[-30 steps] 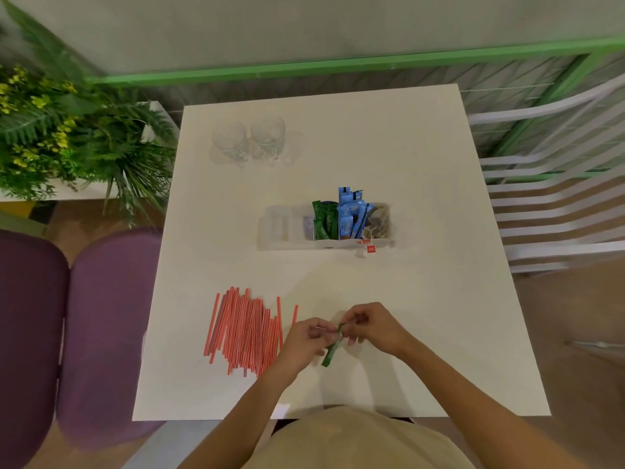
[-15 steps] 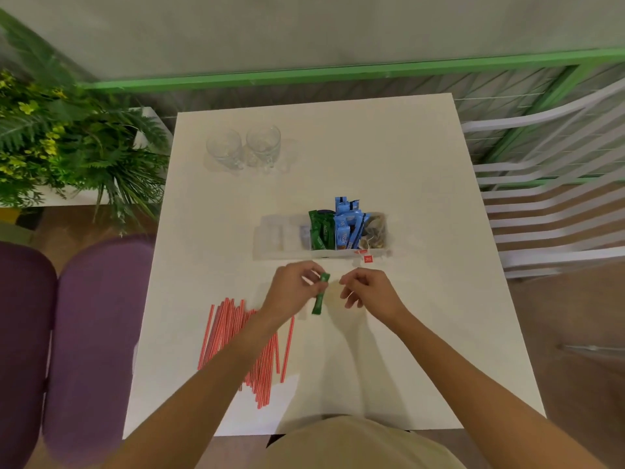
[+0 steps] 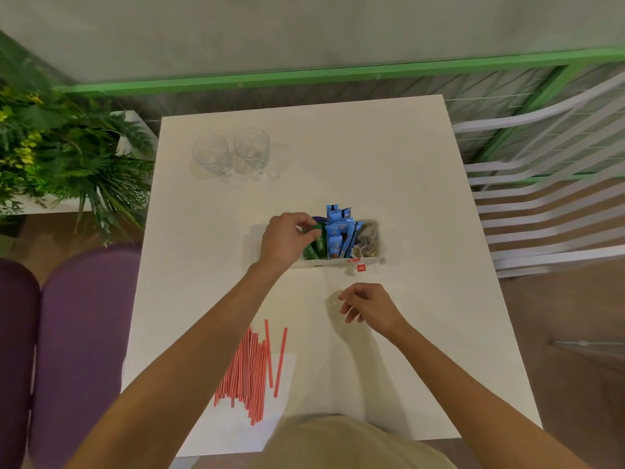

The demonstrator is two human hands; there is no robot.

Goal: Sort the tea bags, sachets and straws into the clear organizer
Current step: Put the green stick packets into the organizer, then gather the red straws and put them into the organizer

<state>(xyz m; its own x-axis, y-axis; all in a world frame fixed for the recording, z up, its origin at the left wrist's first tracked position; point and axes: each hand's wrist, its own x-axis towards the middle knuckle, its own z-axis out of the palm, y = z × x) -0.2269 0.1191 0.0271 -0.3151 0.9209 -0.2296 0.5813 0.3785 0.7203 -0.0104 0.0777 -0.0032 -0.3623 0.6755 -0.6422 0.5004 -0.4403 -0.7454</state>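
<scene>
Two bare hands of mine are out over a white square surface (image 3: pixel 389 157), seen from above. Read the surface as a clock face, with twelve at the far edge and six at my body.

Near the centre, a touch toward three o'clock, sits the clear organizer (image 3: pixel 328 264), long side facing me. My left hand (image 3: pixel 285 243) is over its left half, and its fingers (image 3: pixel 304 228) are curled and pinch the top of a green sachet (image 3: pixel 317 230). That sachet is upright in a middle compartment among other green sachets (image 3: pixel 311 252). Just to their three o'clock side stand blue sachets (image 3: pixel 340 231), taller than the rim. The end compartment at three o'clock holds tea bags (image 3: pixel 368 236), and one small red tag (image 3: pixel 361 267) hangs over the front wall onto the surface. My hand hides the left compartments, so I cannot tell what is in them.

My right hand (image 3: pixel 368 306) is at about five o'clock from the organizer, apart from it, with its fingers loosely curled and holding nothing.

Red striped straws (image 3: pixel 252 370) lie in a loose bundle at seven o'clock, partly under my left forearm.

At eleven o'clock two clear glasses (image 3: pixel 233 154) stand side by side. Beyond the surface there is a leafy plant (image 3: pixel 61 157) at ten o'clock, purple chairs (image 3: pixel 77 333) at eight, a white slatted chair (image 3: pixel 541 204) at three, and a green rail (image 3: pixel 338 76) past twelve.
</scene>
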